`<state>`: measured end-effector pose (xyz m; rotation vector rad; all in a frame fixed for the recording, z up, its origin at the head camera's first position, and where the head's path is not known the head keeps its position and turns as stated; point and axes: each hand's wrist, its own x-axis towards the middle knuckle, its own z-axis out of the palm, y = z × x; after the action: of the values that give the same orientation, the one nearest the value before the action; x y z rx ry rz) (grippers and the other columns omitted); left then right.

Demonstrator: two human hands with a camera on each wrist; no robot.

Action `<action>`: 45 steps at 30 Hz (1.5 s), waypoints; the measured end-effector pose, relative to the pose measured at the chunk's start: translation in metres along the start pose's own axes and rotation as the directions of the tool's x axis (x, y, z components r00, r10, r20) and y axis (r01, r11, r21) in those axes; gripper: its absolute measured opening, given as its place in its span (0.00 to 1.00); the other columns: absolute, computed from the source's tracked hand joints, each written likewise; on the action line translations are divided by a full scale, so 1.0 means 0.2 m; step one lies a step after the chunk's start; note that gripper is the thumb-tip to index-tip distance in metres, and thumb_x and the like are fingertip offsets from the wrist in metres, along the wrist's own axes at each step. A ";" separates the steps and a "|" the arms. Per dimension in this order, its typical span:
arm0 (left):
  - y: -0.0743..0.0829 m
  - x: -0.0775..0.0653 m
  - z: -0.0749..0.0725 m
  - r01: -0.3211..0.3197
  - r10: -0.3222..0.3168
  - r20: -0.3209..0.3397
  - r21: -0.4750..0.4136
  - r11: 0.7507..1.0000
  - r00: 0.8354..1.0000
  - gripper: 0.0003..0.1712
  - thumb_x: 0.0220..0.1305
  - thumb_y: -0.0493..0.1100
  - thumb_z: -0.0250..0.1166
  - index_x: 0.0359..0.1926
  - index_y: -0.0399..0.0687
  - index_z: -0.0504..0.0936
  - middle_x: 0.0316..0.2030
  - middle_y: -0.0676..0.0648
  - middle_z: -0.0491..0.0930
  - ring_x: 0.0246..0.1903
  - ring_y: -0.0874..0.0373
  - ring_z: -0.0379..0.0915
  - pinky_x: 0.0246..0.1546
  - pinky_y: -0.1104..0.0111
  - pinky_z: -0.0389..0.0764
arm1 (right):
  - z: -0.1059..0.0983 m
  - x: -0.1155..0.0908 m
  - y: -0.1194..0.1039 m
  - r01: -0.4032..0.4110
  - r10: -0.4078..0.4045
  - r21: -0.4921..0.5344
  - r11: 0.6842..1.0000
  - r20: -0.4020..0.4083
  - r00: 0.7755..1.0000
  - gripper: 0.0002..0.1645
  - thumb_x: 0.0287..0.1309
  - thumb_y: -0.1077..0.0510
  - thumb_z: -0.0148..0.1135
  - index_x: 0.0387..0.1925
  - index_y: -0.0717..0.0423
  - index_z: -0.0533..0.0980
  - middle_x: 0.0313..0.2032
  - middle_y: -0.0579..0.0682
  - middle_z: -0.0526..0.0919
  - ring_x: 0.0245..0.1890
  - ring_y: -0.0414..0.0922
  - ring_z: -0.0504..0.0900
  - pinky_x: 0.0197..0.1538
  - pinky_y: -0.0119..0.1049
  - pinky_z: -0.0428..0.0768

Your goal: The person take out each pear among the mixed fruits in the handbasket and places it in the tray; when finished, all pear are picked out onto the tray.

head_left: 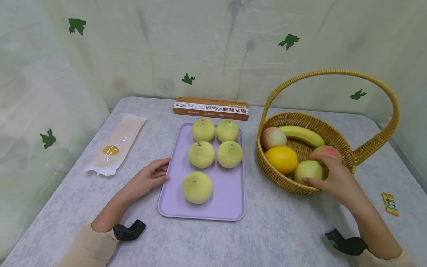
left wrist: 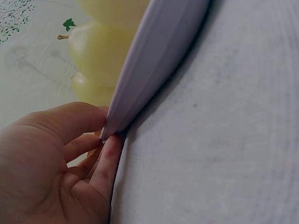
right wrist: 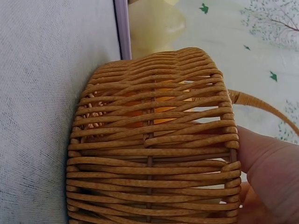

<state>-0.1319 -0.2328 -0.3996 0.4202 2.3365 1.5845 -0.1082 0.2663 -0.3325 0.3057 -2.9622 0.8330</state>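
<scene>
A lilac tray (head_left: 227,200) lies on the table with several round yellow-green pears (head_left: 198,187) on it. At its left edge is my left hand (head_left: 146,180); in the left wrist view the thumb and fingers pinch the tray's rim (left wrist: 135,79). My right hand (head_left: 337,180) reaches over the near right rim of a wicker basket (head_left: 283,181) and holds another pear (head_left: 308,171) inside, thumb on the near side, fingers over the top. Around that pear sit a yellow mango-like fruit (head_left: 281,159), a banana (head_left: 301,135) and two peaches (head_left: 273,138). The basket wall (right wrist: 154,140) hides the held pear in the right wrist view.
The basket's tall handle (head_left: 333,72) arches over its right part. Behind the tray lies a brown pasta box (head_left: 211,108). A clear-wrapped pale packet (head_left: 116,144) is on the left, and a small yellow wrapped snack (head_left: 390,204) near the right edge.
</scene>
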 end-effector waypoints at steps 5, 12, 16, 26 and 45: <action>0.00 0.00 0.00 -0.001 0.001 0.002 -0.005 1.000 1.000 0.35 0.61 0.36 0.58 0.66 0.34 0.54 0.58 0.35 0.58 0.55 0.44 0.61 0.48 0.78 0.68 | 0.00 -0.02 -0.01 -0.006 0.008 0.034 0.999 -0.055 0.998 0.37 0.41 0.47 0.72 0.50 0.60 0.67 0.47 0.59 0.69 0.43 0.55 0.66 0.39 0.51 0.67; 0.00 0.00 0.00 0.000 0.000 -0.002 -0.009 1.000 1.000 0.35 0.60 0.35 0.58 0.66 0.35 0.54 0.58 0.35 0.58 0.55 0.44 0.61 0.48 0.78 0.68 | -0.05 -0.03 -0.10 0.024 -0.016 0.042 0.999 -0.174 0.985 0.38 0.38 0.56 0.74 0.52 0.60 0.67 0.45 0.60 0.68 0.40 0.56 0.66 0.36 0.40 0.72; 0.00 0.00 0.00 0.005 -0.005 -0.003 -0.008 1.000 1.000 0.35 0.60 0.35 0.58 0.66 0.35 0.54 0.58 0.35 0.58 0.54 0.44 0.61 0.48 0.78 0.69 | -0.08 -0.04 -0.20 0.079 -0.063 0.063 0.995 -0.231 0.971 0.40 0.36 0.59 0.75 0.54 0.60 0.68 0.44 0.58 0.68 0.40 0.55 0.68 0.35 0.18 0.67; 0.01 0.00 0.00 0.010 -0.010 -0.001 -0.015 1.000 1.000 0.35 0.60 0.35 0.58 0.66 0.34 0.54 0.58 0.35 0.58 0.55 0.44 0.61 0.48 0.78 0.69 | 0.09 -0.03 -0.50 0.381 -0.349 0.156 0.911 -0.199 0.916 0.41 0.30 0.64 0.77 0.52 0.53 0.70 0.46 0.47 0.70 0.44 0.40 0.67 0.44 0.27 0.71; 0.00 0.01 0.01 0.005 -0.005 0.002 -0.003 1.000 1.000 0.35 0.61 0.36 0.58 0.66 0.35 0.54 0.58 0.35 0.58 0.54 0.45 0.61 0.48 0.78 0.68 | 0.55 0.06 -0.60 0.353 -0.389 0.304 0.885 0.067 0.919 0.40 0.38 0.55 0.74 0.56 0.54 0.67 0.50 0.46 0.69 0.50 0.42 0.67 0.52 0.40 0.69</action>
<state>-0.1332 -0.2313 -0.4011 0.4152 2.3315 1.5839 -0.0951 0.1061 -0.3631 0.9416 -2.7368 1.2189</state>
